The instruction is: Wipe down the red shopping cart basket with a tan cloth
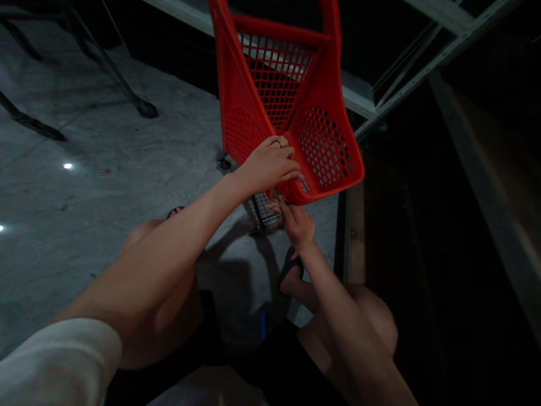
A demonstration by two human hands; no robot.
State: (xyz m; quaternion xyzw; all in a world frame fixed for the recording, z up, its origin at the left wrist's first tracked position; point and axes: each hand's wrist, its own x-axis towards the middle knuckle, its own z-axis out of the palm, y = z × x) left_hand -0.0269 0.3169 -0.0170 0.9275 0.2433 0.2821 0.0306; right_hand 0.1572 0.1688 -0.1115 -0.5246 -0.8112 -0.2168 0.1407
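A red plastic shopping cart [291,31] with lattice walls stands in front of me, its basket opening toward me. My left hand [270,163], with a ring on one finger, is closed over the near left rim of the basket. Just below the near corner, my right hand [299,225] pinches a crumpled tan cloth [275,204] against the outside of the basket. Part of the cloth is hidden behind the fingers and the rim.
Under the basket are a dark wire rack [268,213] and casters [223,160]. Black metal legs [146,107] stand at the upper left on the grey floor [105,186]. A pale metal shelf frame [359,96] runs behind the cart. My sandalled foot [291,276] is below it.
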